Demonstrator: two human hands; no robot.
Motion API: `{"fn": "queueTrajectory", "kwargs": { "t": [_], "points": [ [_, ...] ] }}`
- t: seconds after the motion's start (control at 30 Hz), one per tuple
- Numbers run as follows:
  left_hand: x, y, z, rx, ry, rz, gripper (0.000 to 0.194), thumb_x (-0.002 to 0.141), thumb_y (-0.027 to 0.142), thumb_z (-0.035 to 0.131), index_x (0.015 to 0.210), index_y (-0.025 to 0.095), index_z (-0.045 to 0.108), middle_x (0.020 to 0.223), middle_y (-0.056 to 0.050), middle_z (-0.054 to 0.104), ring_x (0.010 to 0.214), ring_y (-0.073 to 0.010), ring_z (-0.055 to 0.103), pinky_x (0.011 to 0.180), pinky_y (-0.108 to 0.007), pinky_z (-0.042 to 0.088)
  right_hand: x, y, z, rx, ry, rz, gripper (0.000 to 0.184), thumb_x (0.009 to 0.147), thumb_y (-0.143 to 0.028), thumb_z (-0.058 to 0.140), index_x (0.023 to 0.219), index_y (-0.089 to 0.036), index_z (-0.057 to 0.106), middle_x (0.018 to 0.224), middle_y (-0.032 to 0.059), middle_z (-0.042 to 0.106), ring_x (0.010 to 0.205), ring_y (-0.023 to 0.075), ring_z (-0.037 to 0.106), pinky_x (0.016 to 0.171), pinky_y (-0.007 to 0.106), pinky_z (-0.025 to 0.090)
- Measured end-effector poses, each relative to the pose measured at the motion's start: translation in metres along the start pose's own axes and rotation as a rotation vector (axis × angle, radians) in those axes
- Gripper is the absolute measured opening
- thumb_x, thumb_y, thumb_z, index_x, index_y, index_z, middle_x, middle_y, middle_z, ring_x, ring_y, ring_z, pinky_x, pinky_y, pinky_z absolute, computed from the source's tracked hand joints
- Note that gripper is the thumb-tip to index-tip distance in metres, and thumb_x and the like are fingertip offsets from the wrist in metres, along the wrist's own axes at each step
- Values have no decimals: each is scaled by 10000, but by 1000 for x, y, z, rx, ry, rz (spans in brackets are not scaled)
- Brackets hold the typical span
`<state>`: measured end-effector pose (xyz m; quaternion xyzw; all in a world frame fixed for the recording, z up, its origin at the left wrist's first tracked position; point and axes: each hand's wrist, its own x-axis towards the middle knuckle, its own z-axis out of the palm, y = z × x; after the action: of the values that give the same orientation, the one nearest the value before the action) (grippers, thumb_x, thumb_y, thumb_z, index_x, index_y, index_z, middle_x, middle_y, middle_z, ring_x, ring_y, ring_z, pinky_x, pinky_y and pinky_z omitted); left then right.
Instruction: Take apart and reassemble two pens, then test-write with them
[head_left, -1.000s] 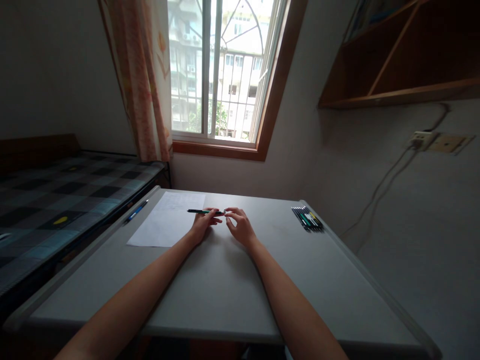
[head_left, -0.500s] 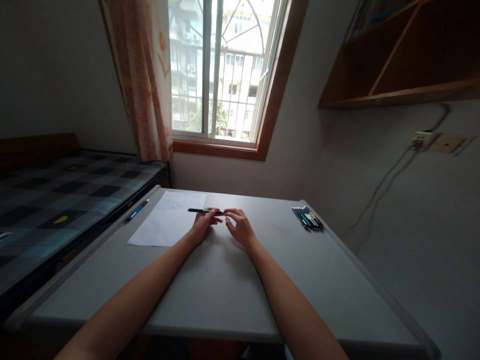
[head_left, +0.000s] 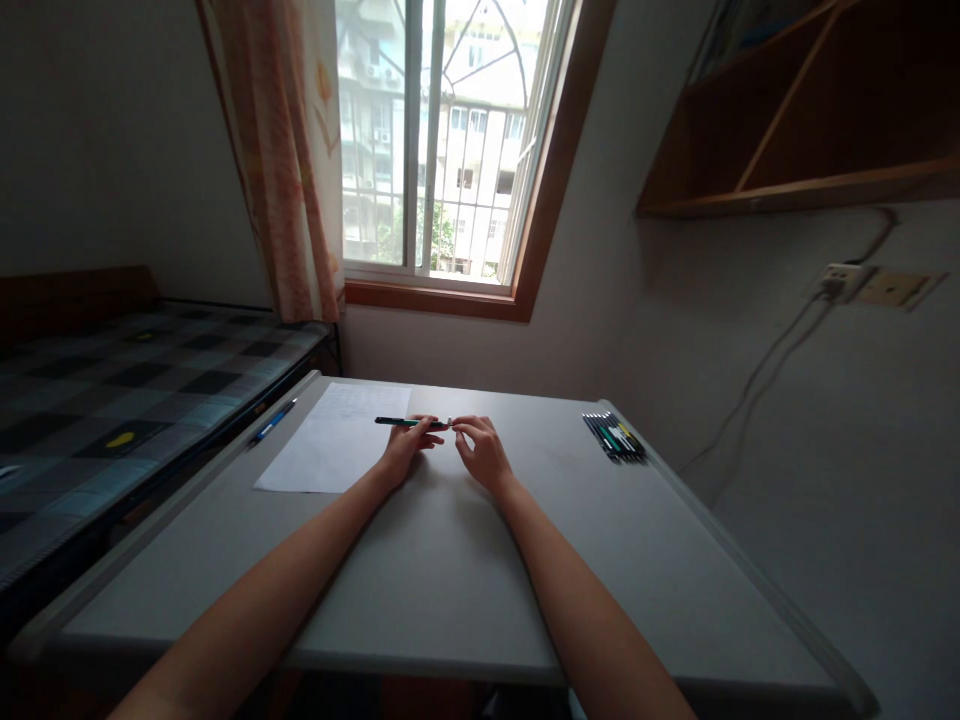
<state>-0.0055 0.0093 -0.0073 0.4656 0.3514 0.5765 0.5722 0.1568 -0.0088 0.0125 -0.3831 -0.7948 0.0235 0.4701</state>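
My left hand (head_left: 407, 447) is closed around a dark pen (head_left: 388, 421) with a green section, held level above the right edge of the paper. The pen's right end points at my right hand (head_left: 482, 452), whose thumb and forefinger are pinched right by its tip. A tiny whitish bit (head_left: 449, 420) shows at those fingertips; it is too small to name. Under and left of my left hand lies a white sheet of paper (head_left: 307, 455) with faint marks on its upper part.
The grey table (head_left: 435, 590) has several dark pens (head_left: 615, 438) in a row at its right edge. A blue pen (head_left: 274, 422) lies along the left edge. Beyond are a bed (head_left: 150, 370), a window wall, and a shelf (head_left: 795, 190) with a socket (head_left: 844, 282) below.
My right thumb and forefinger have drawn closer together at the pen's tip, and the whitish bit now shows more clearly. My left hand and the pen have hardly moved.
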Motion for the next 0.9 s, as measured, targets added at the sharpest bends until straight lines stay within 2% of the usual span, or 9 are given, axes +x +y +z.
{"fn": "queueTrajectory", "kwargs": {
  "t": [0.9],
  "points": [
    [0, 3, 1, -39, 46, -11, 321, 680, 394, 619, 861, 133, 572, 830, -109, 680, 589, -147, 625, 567, -242, 426, 0, 3, -2, -49, 29, 34, 202, 796, -140, 451, 833, -210, 637, 929, 51, 606, 895, 191, 496, 825, 357, 429]
  ]
}}
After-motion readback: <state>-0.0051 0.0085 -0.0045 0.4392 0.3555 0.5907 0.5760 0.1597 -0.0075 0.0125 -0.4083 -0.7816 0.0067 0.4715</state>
